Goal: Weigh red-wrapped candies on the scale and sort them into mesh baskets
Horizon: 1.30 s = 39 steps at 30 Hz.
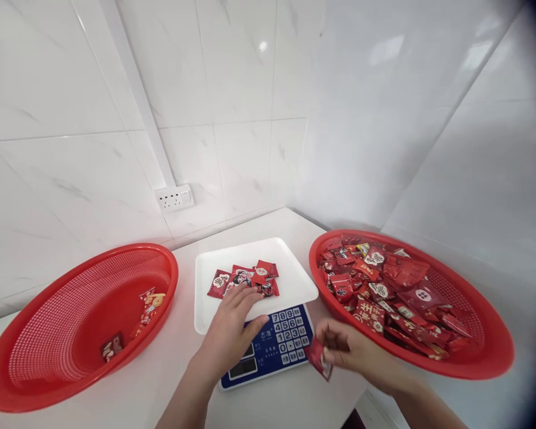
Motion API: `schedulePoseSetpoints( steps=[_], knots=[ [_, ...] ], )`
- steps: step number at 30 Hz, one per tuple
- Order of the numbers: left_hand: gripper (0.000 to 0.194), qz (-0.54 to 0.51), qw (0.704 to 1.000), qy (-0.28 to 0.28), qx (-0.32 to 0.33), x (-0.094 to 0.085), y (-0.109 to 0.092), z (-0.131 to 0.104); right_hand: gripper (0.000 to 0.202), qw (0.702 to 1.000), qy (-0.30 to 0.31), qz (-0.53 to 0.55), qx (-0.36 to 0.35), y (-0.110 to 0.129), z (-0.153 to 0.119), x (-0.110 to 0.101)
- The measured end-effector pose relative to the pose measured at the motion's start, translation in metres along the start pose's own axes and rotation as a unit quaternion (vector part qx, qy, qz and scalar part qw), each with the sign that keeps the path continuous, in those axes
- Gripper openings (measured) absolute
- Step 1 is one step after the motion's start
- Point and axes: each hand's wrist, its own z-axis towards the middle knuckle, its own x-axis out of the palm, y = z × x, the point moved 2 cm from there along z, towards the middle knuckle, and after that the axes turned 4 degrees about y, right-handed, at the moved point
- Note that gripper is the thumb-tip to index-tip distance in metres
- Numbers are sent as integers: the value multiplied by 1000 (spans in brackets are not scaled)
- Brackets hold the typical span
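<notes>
1. nearest, the right hand pinches a small red packet between thumb and fingers, at the near right corner of the blue keypad; gripped at one side, it could slip free and drop onto the table.
2. the keypad lies partly under the left hand, so a lowered thumb or wrist could press a key and upset the display.
3. the left hand reaches over the white tray, thumb apart from its fingers, pinching nothing that shows. whether its fingertips touch the packets on the tray i cannot tell; any weight rested there would likely skew the scale's reading.
4. those packets lie loose and overlapping, so a careless sweep could push one off the tray.
5. the heaped basket beside the right forearm could shed packets if its rim were knocked.
</notes>
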Motion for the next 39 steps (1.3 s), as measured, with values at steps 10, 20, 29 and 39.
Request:
schedulePoseSetpoints(
  steps=[10,20,29,39],
  knots=[
    [51,180,979,92,-29,26,-13,41,37,970,56,236,31,-80,-19,1],
    [59,201,961,120,-144,25,17,75,34,955,82,283,8,-90,-20,-8],
    [39,188,969,100,-124,16,17,90,34,952,93,292,10,-90,-20,-8],
    [63,153,963,186,-120,10,24,76,33,952,98,289,12,-91,-19,-9]
  ],
)
